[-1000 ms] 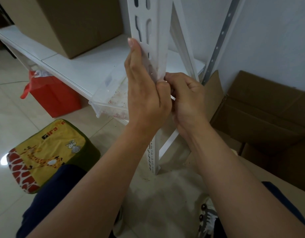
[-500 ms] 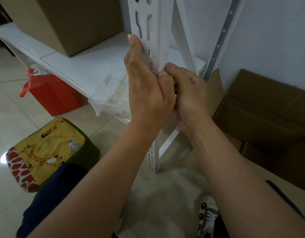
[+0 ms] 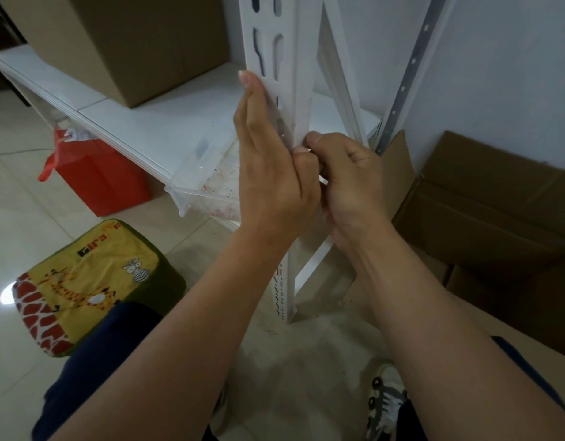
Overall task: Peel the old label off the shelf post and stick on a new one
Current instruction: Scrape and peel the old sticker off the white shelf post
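Note:
A white slotted shelf post (image 3: 301, 58) stands upright in front of me. A translucent label strip (image 3: 280, 124) lies on the post's left face. My left hand (image 3: 268, 173) is laid flat along that face with its fingers straight up, holding the strip against the metal. My right hand (image 3: 348, 179) is curled at the post's front corner, thumb and fingers pinched at the strip's edge, touching my left thumb. The strip's lower part is hidden behind my hands.
A cardboard box (image 3: 131, 43) sits on the white shelf (image 3: 153, 122), and a clear plastic bin (image 3: 208, 186) juts out under it. A red bag (image 3: 99, 176) and a giraffe-print stool (image 3: 83, 281) stand on the left. Opened cardboard boxes (image 3: 481, 202) lie on the right.
My right hand has risen a little along the post's corner, so its thumb now meets my left thumb. My left hand stays flat on the strip.

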